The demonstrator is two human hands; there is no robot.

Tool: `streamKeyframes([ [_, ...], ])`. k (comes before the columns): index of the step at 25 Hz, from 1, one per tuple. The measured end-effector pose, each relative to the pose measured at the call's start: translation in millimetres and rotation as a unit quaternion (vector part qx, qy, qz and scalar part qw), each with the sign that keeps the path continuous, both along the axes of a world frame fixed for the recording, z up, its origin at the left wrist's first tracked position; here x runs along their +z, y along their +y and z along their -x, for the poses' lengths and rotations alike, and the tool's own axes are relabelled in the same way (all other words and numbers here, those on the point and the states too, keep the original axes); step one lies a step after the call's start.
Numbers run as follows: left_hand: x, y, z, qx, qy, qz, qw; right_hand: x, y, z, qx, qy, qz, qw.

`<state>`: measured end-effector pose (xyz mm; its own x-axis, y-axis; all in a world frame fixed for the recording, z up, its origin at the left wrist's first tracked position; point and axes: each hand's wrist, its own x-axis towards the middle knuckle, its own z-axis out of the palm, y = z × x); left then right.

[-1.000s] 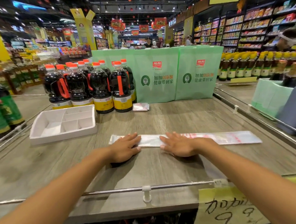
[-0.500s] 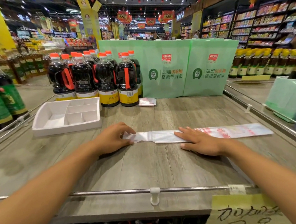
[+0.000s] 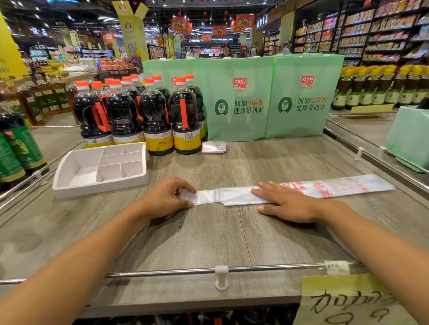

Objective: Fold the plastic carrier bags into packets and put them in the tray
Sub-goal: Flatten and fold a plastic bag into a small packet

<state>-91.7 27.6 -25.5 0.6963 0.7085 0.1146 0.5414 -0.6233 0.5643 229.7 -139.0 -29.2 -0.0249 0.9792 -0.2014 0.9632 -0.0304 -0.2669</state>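
- A metal rail (image 3: 165, 272) runs along the near edge of the wooden shelf top (image 3: 213, 238).
- Just past it, one plastic bag (image 3: 236, 197) lies flat on the wood, near the middle. It is already folded into a long thin strip.
- The strip's long way runs left to right. The plain narrow end points left. The end with red print points right.
- The left hand (image 3: 165, 198) has curled fingers and pinches the left tip of the strip.
- The right hand (image 3: 287, 203) is flat with straight fingers. It presses down on the middle of the strip.
- I think the short folds that make a packet are only just starting, at the left end.
- Farther back on the left sits the white tray (image 3: 96, 188). No packet shows in it, so that part is not done.
- A small plastic bundle (image 3: 213, 147) lies by the dark bottles (image 3: 154, 115), outside the tray. It may be a done packet, but I cannot tell.
- Green bags (image 3: 242, 102) stand at the back.
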Motion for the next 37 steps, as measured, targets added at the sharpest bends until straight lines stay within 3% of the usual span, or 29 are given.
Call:
streamKeyframes([
  [6, 5.3, -7.6, 1.0, -0.027, -0.065, 0.091, 0.993, -2.5, 0.2, -1.4, -0.004, 0.008, -0.008, 1.0],
  [10, 2.6, -4.0, 1.8, -0.041, -0.017, 0.011, 0.999, -1.4, -2.0, 1.3, -0.005, 0.009, -0.015, 1.0],
  [21, 27.0, -11.5, -58.3, -0.058, -0.053, -0.135, 0.988, 0.0, -4.1, 5.9, 0.0, 0.009, -0.033, 0.999],
  [28, -1.4, -26.0, -109.0, -0.115, -0.042, -0.149, 0.981, -0.4, -2.8, 0.4, -0.037, 0.07, -0.066, 0.995],
  [31, -14.0, -25.3, -106.3, -0.096, -0.059, -0.139, 0.984, 0.1, 0.3, -1.3, -0.046, 0.047, -0.085, 0.994],
  [35, -13.8, -24.3, -98.6, -0.082, -0.072, -0.034, 0.993, -1.8, 1.1, -2.4, -0.05, -0.005, -0.086, 0.995],
  [37, -12.6, -22.7, -97.4, -0.077, -0.045, -0.068, 0.994, -1.0, -0.6, -3.1, -0.05, -0.003, -0.084, 0.995],
])
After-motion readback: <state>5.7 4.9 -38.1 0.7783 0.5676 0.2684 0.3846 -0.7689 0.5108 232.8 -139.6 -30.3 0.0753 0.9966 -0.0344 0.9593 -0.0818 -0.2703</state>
